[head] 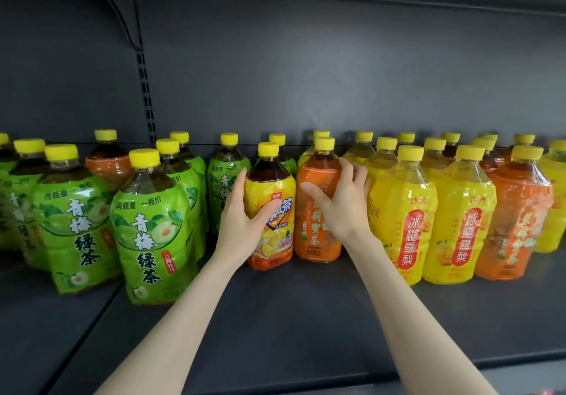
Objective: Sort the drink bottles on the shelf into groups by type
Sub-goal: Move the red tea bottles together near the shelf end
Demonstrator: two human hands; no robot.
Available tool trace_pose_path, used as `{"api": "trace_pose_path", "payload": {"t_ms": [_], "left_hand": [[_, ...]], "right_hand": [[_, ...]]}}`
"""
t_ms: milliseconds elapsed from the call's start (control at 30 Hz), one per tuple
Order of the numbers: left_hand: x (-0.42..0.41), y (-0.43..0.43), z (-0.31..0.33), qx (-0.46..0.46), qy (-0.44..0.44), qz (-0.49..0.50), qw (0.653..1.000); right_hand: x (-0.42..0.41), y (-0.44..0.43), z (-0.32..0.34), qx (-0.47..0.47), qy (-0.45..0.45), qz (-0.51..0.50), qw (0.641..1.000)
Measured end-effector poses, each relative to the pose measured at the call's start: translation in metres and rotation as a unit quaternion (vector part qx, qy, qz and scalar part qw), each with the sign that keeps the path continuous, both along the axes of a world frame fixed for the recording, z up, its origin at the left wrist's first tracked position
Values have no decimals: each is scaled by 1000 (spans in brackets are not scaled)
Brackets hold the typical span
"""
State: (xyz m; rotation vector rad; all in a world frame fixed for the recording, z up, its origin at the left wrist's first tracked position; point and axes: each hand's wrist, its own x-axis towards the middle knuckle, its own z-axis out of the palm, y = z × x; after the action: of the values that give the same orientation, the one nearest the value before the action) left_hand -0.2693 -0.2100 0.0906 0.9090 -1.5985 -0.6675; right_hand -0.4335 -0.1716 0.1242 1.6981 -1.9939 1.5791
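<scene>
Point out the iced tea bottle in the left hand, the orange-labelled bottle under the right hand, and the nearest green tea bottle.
iced tea bottle [271,177], head view, shoulder.
orange-labelled bottle [318,238], head view, label.
nearest green tea bottle [150,232], head view, label.

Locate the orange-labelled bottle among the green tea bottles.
Head view, left side, back row: the orange-labelled bottle stands behind the front green tea bottles, left of the shelf upright.

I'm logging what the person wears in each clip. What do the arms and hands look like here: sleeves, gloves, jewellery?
Both forearms are bare as far as the picture shows, with no sleeves in view. The left hand and right hand wear no gloves. No watch, bracelet or ring is visible on either.
</scene>
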Motion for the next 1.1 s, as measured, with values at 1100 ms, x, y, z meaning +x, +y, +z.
{"api": "trace_pose_path", "payload": {"t_ms": [1100], "left_hand": [[191,146,9,-40,115,-8,993]], "right_hand": [[250,106,-23,-23,-353,355,865]]}}
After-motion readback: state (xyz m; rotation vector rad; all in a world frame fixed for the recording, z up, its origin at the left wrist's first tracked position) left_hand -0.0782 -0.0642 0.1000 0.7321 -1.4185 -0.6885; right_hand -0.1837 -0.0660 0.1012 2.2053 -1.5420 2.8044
